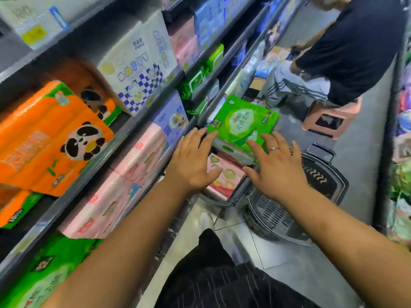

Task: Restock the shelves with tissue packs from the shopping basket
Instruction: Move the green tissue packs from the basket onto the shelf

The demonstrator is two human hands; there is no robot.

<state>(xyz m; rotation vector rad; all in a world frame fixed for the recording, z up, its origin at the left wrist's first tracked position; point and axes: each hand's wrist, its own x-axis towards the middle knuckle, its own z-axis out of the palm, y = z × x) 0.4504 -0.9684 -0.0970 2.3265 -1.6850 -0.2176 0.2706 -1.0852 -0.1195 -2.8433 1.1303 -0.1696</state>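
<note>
A green tissue pack [242,121] lies on top of the load in a dark shopping basket [224,202] on the floor. Under it sits a pink tissue pack [224,176]. My left hand [193,161] reaches over the basket with straight, spread fingers, its fingertips at the green pack's left edge. My right hand [278,165], with a ring on one finger, lies with straight fingers on the green pack's near right side. Neither hand curls round the pack. The shelves [124,134] at left hold orange panda packs [49,138], pink packs [133,161] and green ones.
A second dark basket [320,181] stands just right of the first, with a grey basket [273,216] in front of it. Another person in dark top sits on a pink stool [331,116] further down the narrow aisle. More goods line the right edge.
</note>
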